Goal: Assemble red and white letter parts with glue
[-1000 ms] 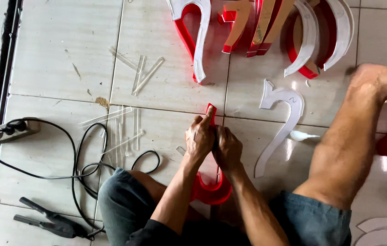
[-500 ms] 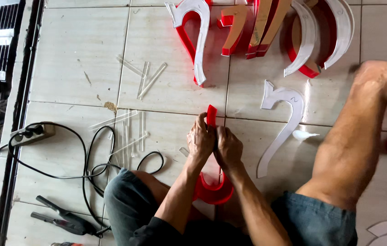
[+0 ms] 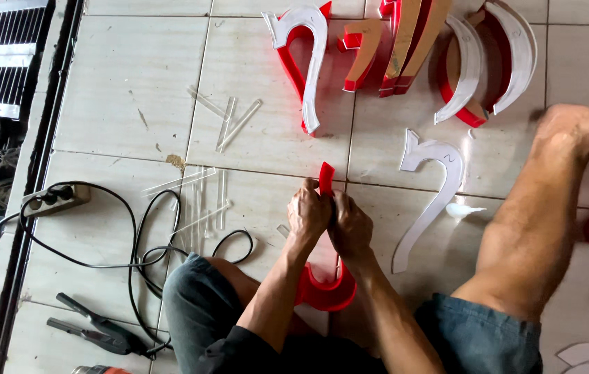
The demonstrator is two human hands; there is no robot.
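- Head view: a person sits on the pale tiled floor (image 3: 100,83), knees spread, with both hands brought together over a curved red plastic strip shaped like a hollow sign numeral (image 3: 324,287).
- The left hand (image 3: 308,213) and right hand (image 3: 350,225) touch each other, and each grip is closed on the strip's upright arm, just below its free tip. The strip's rounded lower bend rests on the floor between the person's legs.
- Just to the right lies a flat white numeral-shaped cut-out (image 3: 436,190), apart from the hands. Near its lower edge sits a small white nozzle-like piece (image 3: 462,209).
- At the top of the view, finished red and white sign pieces (image 3: 405,48) lean together, well apart from the hands.
- To the left, clear plastic strips (image 3: 201,201) lie scattered, with a black cable (image 3: 135,235) looping from a power strip (image 3: 55,199), and a dark hand tool (image 3: 97,331) near the left knee.
- Risks, as a judgement: both hands squeeze one narrow spot, so too hard a bend could kink or crack the red strip there. The tip is unsupported and could spring back if either grip slips. The cable loop lies close to the left knee and could snag on a shift of the leg.
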